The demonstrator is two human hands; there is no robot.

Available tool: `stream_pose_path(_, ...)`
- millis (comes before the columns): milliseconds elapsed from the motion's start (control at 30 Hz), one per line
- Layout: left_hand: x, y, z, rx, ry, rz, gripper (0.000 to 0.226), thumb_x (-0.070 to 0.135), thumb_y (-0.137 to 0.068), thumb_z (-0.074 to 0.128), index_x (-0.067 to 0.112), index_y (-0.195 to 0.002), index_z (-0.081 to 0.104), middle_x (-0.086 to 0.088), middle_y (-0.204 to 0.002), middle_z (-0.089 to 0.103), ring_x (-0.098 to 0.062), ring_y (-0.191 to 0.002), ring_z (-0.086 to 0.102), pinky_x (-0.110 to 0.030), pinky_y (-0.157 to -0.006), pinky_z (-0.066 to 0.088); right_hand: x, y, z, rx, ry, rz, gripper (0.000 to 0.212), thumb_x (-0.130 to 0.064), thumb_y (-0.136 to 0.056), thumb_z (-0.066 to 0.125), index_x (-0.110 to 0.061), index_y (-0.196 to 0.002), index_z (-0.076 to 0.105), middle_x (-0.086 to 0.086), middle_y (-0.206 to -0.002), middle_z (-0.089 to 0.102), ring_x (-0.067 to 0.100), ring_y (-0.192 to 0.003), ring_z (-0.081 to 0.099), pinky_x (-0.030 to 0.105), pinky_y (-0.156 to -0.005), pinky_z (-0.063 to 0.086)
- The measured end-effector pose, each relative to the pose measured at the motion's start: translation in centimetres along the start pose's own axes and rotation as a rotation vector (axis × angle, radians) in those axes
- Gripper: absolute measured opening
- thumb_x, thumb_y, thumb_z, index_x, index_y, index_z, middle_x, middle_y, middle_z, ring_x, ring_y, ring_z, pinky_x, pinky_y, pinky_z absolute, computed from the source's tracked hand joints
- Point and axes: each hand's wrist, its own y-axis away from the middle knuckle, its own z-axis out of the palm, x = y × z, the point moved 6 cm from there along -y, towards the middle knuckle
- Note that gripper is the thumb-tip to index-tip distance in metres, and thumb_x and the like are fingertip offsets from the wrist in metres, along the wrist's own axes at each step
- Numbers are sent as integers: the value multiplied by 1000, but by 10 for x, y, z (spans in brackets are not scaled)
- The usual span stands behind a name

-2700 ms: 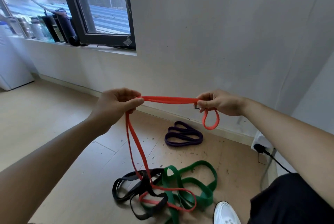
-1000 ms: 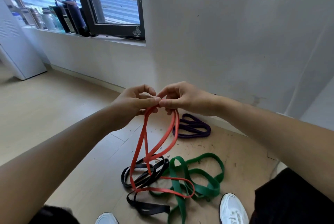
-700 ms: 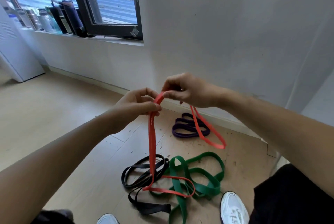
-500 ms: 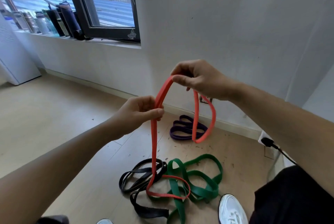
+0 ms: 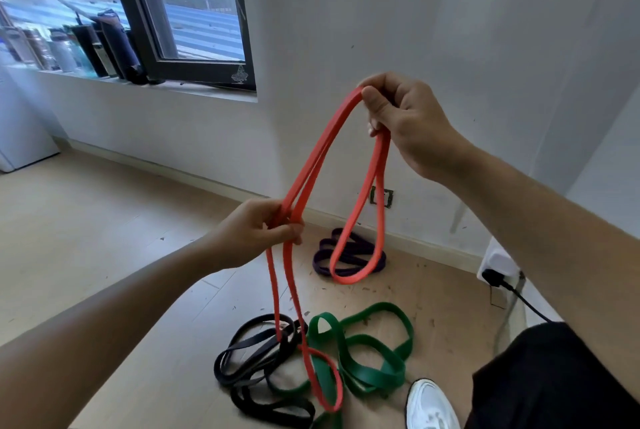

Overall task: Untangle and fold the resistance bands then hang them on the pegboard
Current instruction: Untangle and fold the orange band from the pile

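Observation:
I hold a long orange-red resistance band (image 5: 320,154) in the air. My right hand (image 5: 403,116) pinches its top fold high up, and a loop hangs down from it. Lower and to the left, my left hand (image 5: 258,231) grips two strands of the same band. Its lower end trails to the floor and lies tangled over a black band (image 5: 249,362) and a green band (image 5: 367,359). A folded purple band (image 5: 323,252) rests on the floor by the wall. No pegboard is in view.
A white wall with a dark-framed window (image 5: 180,12) stands ahead, with bottles (image 5: 86,44) on its sill. A power strip with a black plug (image 5: 495,272) sits at the right by the wall. My white shoe (image 5: 429,404) is beside the green band.
My hands came together at the band, then parted: the right hand rose high with the fold and a hanging loop, while the left hand stayed lower, gripping two strands.

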Motion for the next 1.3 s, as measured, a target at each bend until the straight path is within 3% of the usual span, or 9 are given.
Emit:
stream_pose_path(100,-3,1,-13,117,-51,7,15,16,-94,66,25,-105,73,-7,-91,72,-23,-86,70,-43,-88,61,21,-1,-18,25,25,46,14,-14,-105,52,-16,-98,64,-1,-72,51,11,-64,51,28,-65,50)
stream_pose_path(300,7,5,-33,244,-131,26,12,26,-88,71,26,-98,78,-5,-81,74,-29,-78,69,-46,-78,62,68,2,-44,31,72,187,17,-13,-105,53,-12,-92,63,2,-74,50,11,-62,47,25,-62,46)
stream_pose_path(500,10,8,-30,227,204,-51,21,26,-79,70,17,-97,78,0,-95,79,-17,-95,74,-28,-90,54,103,12,-46,-61,61,318,16,-13,-104,54,-3,-101,66,4,-77,54,14,-66,50,26,-65,47)
stream_pose_path(633,1,13,-41,314,381,-114,31,25,-82,66,8,-105,74,-8,-79,70,-24,-76,70,-36,-84,60,128,24,-41,-244,-23,481,30,-28,-97,61,-1,-106,67,6,-82,58,21,-75,54,39,-80,49)
stream_pose_path(700,0,15,-46,358,385,-115,29,25,-81,67,7,-103,74,-7,-73,61,-19,-66,61,-29,-72,59,136,31,-39,-328,-43,560,39,-33,-92,62,1,-111,68,6,-84,58,25,-80,56,42,-86,51)
stream_pose_path(900,-7,15,-59,493,505,-175,18,15,-93,65,2,-102,73,-2,-70,51,-10,-56,45,-21,-57,45,140,39,-21,-526,-145,642,24,-26,-103,55,-8,-105,71,6,-80,53,19,-75,49,38,-83,47)
stream_pose_path(1067,-12,9,-53,412,835,-285,17,15,-94,61,1,-101,67,1,-69,49,-9,-53,42,-19,-49,39,140,51,-4,-704,-173,695,22,-26,-103,56,-8,-107,68,5,-78,53,18,-72,50,40,-83,46)
stream_pose_path(1200,-8,9,-47,342,875,-313,17,18,-89,61,5,-99,67,3,-67,50,-8,-55,44,-19,-52,40,141,63,8,-847,-89,724,29,-28,-102,56,-4,-118,64,10,-86,57,24,-84,58,50,-98,47)
stream_pose_path(1300,-7,9,-46,343,872,-321,20,18,-86,63,5,-100,67,3,-67,49,-8,-56,44,-19,-52,39,133,64,20,-887,-50,708,24,-23,-101,59,-8,-119,66,11,-89,61,26,-88,61,45,-96,51)
